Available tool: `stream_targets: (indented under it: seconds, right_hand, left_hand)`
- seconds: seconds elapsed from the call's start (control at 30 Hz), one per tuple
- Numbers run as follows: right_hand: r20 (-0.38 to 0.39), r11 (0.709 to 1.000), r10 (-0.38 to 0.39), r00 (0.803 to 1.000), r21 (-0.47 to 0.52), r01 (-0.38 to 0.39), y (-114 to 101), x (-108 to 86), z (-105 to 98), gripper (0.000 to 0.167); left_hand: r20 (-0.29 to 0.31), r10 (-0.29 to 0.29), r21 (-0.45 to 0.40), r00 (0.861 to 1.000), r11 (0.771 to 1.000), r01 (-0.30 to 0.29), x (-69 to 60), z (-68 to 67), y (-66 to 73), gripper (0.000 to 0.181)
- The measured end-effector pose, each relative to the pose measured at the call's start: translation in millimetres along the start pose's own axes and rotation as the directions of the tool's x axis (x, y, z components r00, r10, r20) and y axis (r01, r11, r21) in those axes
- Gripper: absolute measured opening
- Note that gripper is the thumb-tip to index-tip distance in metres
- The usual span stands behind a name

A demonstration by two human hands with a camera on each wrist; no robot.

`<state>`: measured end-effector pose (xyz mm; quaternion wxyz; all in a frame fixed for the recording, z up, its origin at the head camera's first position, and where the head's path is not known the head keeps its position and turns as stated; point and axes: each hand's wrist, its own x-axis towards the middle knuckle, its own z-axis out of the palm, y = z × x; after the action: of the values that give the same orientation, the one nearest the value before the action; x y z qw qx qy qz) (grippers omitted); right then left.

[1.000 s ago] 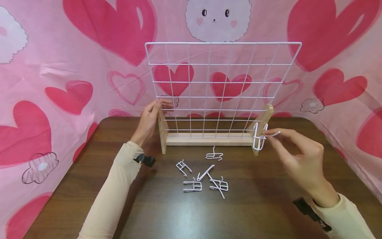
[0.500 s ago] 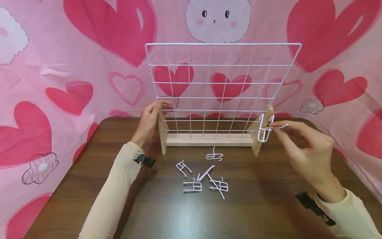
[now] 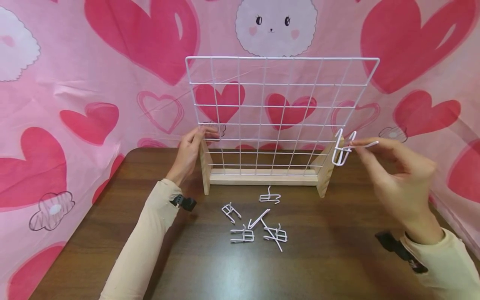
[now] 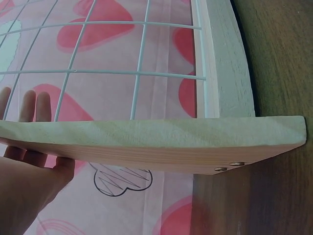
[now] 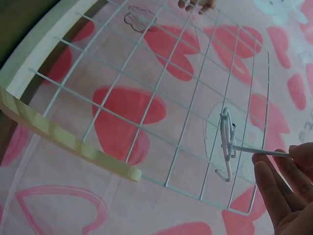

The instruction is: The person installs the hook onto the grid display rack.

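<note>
A: Right of centre in the frame, there's the white, two-pronged wire hook [image 3: 340,148], up in the air by the pale, flat wooden upright [image 3: 325,181]!

B: And the right hand [image 3: 403,175] has its projecting arm pinched between thumb and fingertips. Whether the wire touches anything, I can't tell.

A: How's it going to handle?

B: Light, I'd say, and stiff; the coated metal looks smooth, so it could twist in a thin pinch. That arm is the place to hold: it leaves both prongs free.

A: Left of centre, the left hand [image 3: 190,152] has its fingers round the top of the other pale wooden upright [image 3: 206,173], beside the white, rectangular wire grid [image 3: 283,57]. A firm, rigid hold there, by the look of it.

B: Now, against the earlier frame: hook and right hand have climbed, and drifted rightward!

A: Left hand? Same spot. And the loose white wire hooks [image 3: 248,235], lower centre on the brown wooden bench [image 3: 210,271], lie just as they did.
</note>
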<state>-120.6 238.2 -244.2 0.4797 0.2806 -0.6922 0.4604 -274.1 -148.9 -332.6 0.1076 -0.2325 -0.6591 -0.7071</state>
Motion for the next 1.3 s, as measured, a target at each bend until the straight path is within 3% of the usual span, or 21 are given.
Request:
stream_targets:
  seconds: [0.33,0.8,1.3]
  right_hand:
    - [-0.003,0.999,0.042,0.999,0.029,-0.042,4,11.7,-3,0.018]
    - [-0.061,0.999,0.040,0.997,-0.034,-0.042,6,29.5,1,0.016]
    - [-0.119,0.998,0.066,0.991,0.027,-0.064,8,50.6,9,0.016]
  left_hand:
    - [-0.004,0.006,0.013,1.000,1.000,-0.006,-0.7,1.2,-0.4,0.040]
    - [-0.009,0.004,0.019,1.000,1.000,-0.004,-0.8,1.1,-0.8,0.041]
    - [-0.039,0.001,0.003,0.999,1.000,-0.001,-1.5,4.1,-1.3,0.041]
